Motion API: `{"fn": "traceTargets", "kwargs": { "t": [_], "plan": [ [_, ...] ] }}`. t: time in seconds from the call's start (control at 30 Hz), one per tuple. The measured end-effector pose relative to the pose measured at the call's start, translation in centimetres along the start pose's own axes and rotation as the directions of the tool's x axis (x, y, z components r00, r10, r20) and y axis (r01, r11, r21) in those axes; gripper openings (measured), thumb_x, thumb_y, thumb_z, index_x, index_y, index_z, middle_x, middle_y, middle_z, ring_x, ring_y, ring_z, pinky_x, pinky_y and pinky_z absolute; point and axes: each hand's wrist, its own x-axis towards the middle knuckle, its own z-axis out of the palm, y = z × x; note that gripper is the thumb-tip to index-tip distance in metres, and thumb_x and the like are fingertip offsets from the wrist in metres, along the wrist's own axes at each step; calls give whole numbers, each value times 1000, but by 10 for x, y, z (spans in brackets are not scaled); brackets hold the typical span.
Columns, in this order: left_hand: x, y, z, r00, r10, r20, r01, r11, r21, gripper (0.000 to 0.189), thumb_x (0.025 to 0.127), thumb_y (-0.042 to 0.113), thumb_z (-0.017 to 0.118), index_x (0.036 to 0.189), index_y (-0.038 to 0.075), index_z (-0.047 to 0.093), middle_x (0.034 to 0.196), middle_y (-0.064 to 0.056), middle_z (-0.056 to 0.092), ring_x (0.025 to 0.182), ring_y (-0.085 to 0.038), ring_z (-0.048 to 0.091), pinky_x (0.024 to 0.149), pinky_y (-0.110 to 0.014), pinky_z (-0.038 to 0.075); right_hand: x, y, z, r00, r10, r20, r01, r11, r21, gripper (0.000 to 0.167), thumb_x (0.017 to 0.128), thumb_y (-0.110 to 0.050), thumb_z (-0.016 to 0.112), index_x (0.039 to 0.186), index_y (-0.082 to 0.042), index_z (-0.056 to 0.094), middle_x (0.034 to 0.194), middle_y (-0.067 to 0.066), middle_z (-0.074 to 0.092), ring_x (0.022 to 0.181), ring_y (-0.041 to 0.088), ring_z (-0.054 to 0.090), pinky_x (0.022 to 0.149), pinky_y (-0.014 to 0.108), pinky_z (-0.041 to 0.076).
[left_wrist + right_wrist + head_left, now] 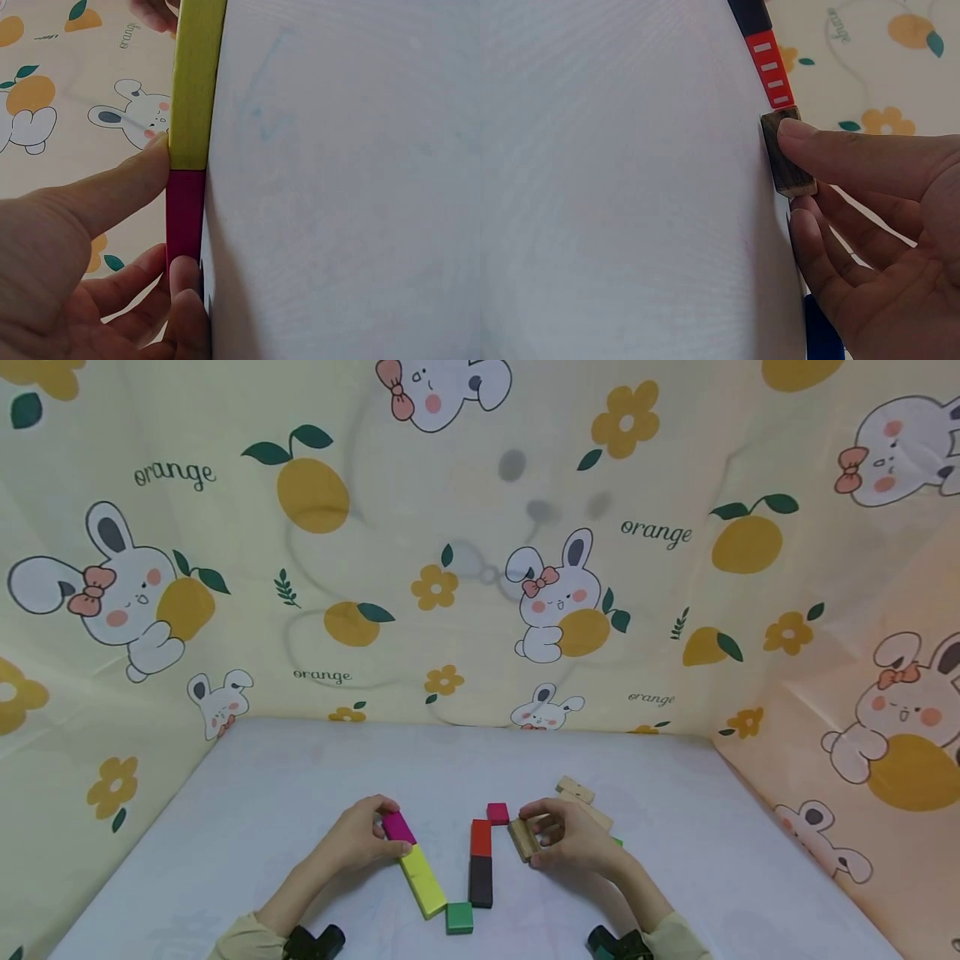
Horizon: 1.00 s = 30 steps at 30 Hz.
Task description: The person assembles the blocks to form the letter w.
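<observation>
In the head view my left hand (352, 837) grips a magenta block (399, 827), fingers at its far end and thumb by its near end. That block lies end to end with a yellow block (423, 882), forming a slanted row. My right hand (573, 837) pinches a brown wooden block (524, 841) between thumb and fingers. In the right wrist view the thumb lies along the dark side of this brown block (787, 154). Just left of it stands a row of a red block (481, 838) and a black block (481, 882).
A green block (459, 918) sits at the near end between the two rows. A small crimson block (498, 813) lies by the red block's far end. Pale wooden blocks (576, 790) lie beyond my right hand. A patterned cloth (480, 635) rises behind the white table (315, 768).
</observation>
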Motion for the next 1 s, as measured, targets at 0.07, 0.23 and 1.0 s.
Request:
{"fn": "traceTargets", "kwargs": {
  "t": [0.07, 0.23, 1.0],
  "plan": [
    [0, 0, 0, 1000, 1, -2, -1, 1000, 2, 62, 70, 25, 91, 119, 4, 61, 100, -3, 59, 79, -16, 54, 69, -31, 50, -1, -3, 0, 1000, -3, 0, 3, 1000, -6, 59, 72, -1, 87, 126, -4, 62, 119, 10, 62, 99, 30, 60, 84, 43, 53],
    [-1, 0, -1, 1000, -1, -7, 1, 1000, 5, 61, 69, 24, 91, 119, 3, 62, 101, -3, 59, 79, -17, 53, 68, -31, 49, -6, -20, 1, 1000, -17, 6, 17, 1000, -3, 56, 74, 4, 83, 125, 2, 61, 119, 18, 61, 99, 37, 59, 85, 50, 51],
    [0, 3, -1, 1000, -23, 10, 23, 1000, 4, 62, 69, 25, 91, 119, 3, 61, 99, -2, 60, 79, -17, 54, 70, -32, 50, -3, -6, -4, 1000, 1, 14, -1, 1000, -8, 63, 71, 4, 85, 129, -1, 59, 122, 14, 61, 99, 33, 59, 81, 42, 54]
  ]
}}
